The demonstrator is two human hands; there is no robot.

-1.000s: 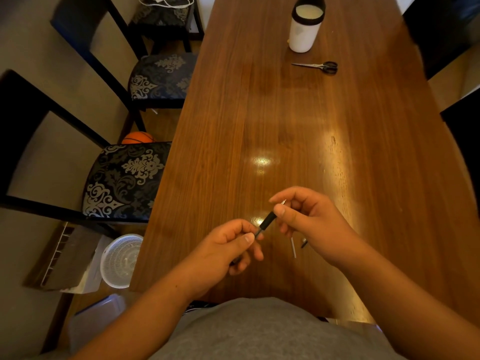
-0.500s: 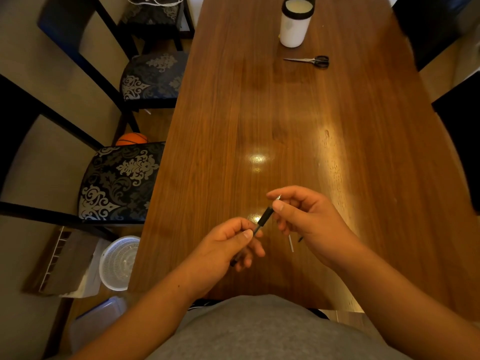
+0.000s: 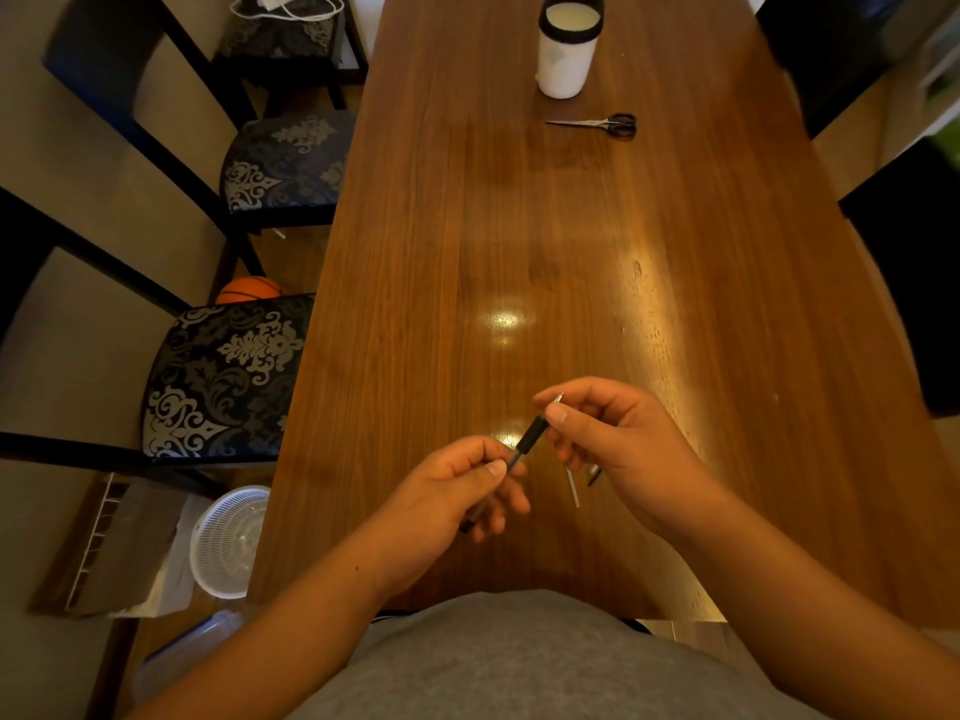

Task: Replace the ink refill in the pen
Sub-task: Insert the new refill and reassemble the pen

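Note:
A pen [image 3: 525, 443] with a black grip and clear barrel slants between both hands above the near part of the wooden table [image 3: 545, 252]. My left hand [image 3: 457, 491] pinches the barrel's lower end. My right hand [image 3: 618, 449] pinches the tip end, where a thin metal point sticks out past the thumb. Under my right hand, a thin pale refill [image 3: 573, 486] and a small dark piece [image 3: 594, 476] lie on the table, partly hidden by the hand.
A white cup with a black rim [image 3: 566, 49] and scissors [image 3: 597, 124] sit at the far end of the table. Patterned chairs [image 3: 223, 376] stand along the left side, with a basketball [image 3: 249, 289] and a white basket [image 3: 231, 540] on the floor.
Both hands stay on the pen in nearly the same pose. The view has shifted slightly.

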